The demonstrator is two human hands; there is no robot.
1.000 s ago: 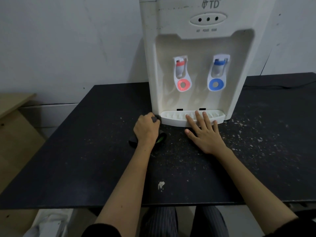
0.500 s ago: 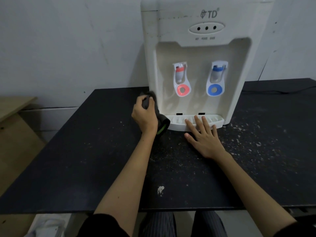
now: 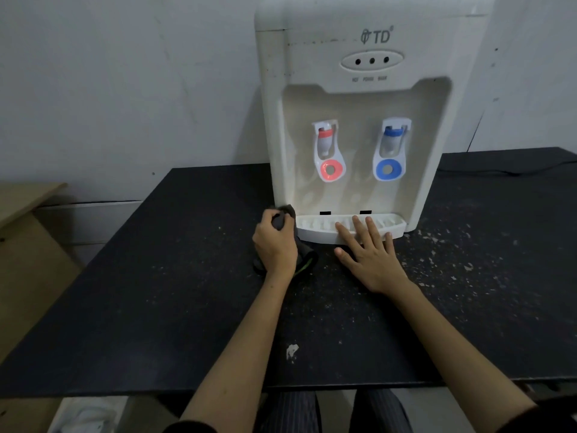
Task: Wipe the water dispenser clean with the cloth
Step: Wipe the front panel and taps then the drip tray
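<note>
Left hand [image 3: 274, 245] closed around bunched dark cloth [image 3: 299, 254], pressed at lower-left corner of water dispenser [image 3: 352, 120]; right hand [image 3: 371, 257] open, flat, fingers on drip tray [image 3: 315, 228]; upper front, taps apparently unwiped, grime showing; judged early.

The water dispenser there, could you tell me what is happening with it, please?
A person is wiping the white dispenser on the black table. The left hand grips a dark cloth against its lower left corner, beside the drip tray. The right hand lies flat, fingers on the tray's front.
</note>
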